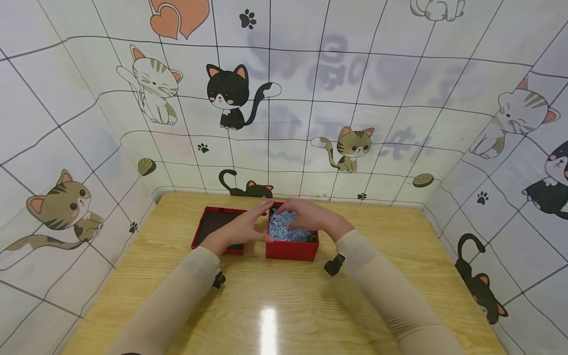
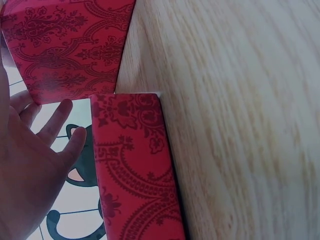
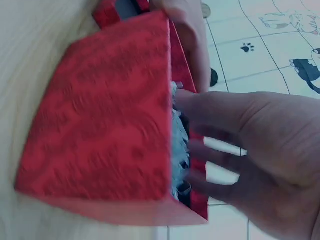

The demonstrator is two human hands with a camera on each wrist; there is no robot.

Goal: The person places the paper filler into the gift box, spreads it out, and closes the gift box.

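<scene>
A red patterned box (image 1: pixel 291 250) stands on the table, its top uncovered, filled with pale blue shredded paper (image 1: pixel 280 228). My left hand (image 1: pixel 243 228) spans the box's left side, thumb by the near corner and fingers stretched toward the far one. In the left wrist view its fingers spread beside the box's wall (image 2: pixel 70 50). Over the filling hovers my right hand (image 1: pixel 310 215), fingers loosely bent. The right wrist view has those fingertips right at the shredded paper (image 3: pixel 179 150), inside the rim. Left of the box lies its red lid (image 1: pixel 206 224), dark inside facing up, partly behind my left hand.
The wooden table (image 1: pixel 275 301) runs up to a cloth wall (image 1: pixel 293 113) printed with cats and a grid, which also closes off both sides. Small black devices sit at the left wrist (image 1: pixel 219 279) and right wrist (image 1: pixel 334 265).
</scene>
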